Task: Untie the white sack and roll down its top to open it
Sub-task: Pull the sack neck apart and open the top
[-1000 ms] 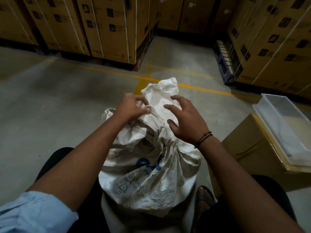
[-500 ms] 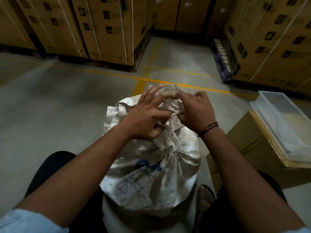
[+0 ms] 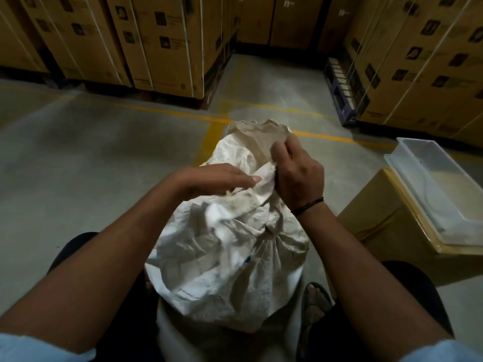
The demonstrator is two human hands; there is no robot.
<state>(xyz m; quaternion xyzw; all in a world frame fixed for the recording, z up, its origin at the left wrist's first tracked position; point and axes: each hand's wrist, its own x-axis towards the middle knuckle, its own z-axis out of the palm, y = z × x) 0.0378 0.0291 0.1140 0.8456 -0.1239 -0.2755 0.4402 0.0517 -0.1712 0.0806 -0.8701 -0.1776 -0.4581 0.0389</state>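
A crumpled white woven sack [image 3: 224,259] stands on the floor between my knees. Its loose top [image 3: 257,133] rises above a gathered neck low on the right side. My right hand [image 3: 298,176] is closed on the upper fabric, pinching a fold near the rim. My left hand [image 3: 219,178] lies flat against the fabric just left of it, fingers pointing right and touching a fold. Any tie at the neck is hidden in the creases.
A cardboard box [image 3: 386,231] stands close on my right with a clear plastic tray [image 3: 439,189] on top. Stacked strapped cartons [image 3: 162,43] line the back, more cartons [image 3: 423,61] at right on a dark pallet [image 3: 339,92]. Yellow floor lines cross the concrete. My sandalled foot [image 3: 313,296] is beside the sack.
The sack's top has been pulled up and spread. My right hand moved from the top rim down onto a fold; my left hand flattened and slid lower.
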